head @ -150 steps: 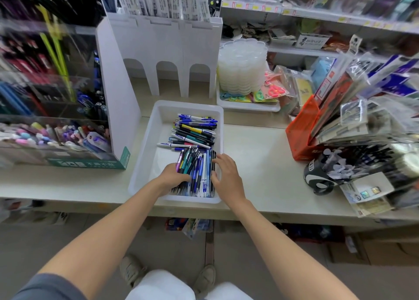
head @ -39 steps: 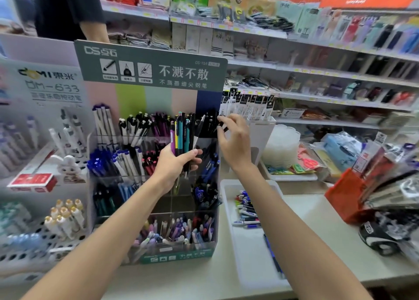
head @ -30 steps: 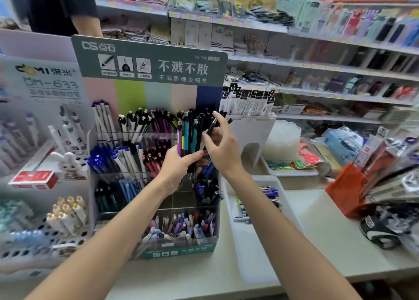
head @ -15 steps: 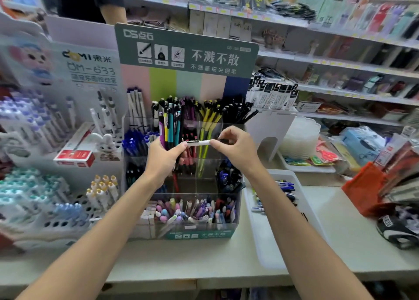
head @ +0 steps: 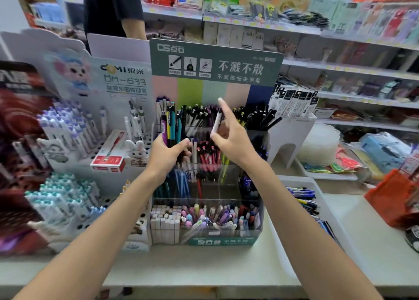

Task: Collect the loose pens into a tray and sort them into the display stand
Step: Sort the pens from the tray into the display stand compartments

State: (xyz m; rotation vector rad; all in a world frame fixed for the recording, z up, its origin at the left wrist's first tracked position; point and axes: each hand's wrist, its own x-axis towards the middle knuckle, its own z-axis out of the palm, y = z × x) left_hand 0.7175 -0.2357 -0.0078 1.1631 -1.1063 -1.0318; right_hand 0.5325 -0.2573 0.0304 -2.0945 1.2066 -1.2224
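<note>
Hands work over a pen stand (head: 226, 239) on a shop worktop (head: 204, 268). The left hand (head: 166, 155) grips a bundle (head: 172, 122) of upright pens just in front of the stand's upper rows. The right hand (head: 233, 141) pinches one white pen (head: 216, 121), tilted, above the middle compartments. More pens lie in the tray (head: 294, 180) at right. Sorting looks under way; the white pen next needs lowering into its matching compartment.

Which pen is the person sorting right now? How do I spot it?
Find the green sign atop the clear display stand. Just below it, the right hand pinches one white pen by the top row. It is the only pen held alone; the left hand grips a colourful bunch of pens.
</note>
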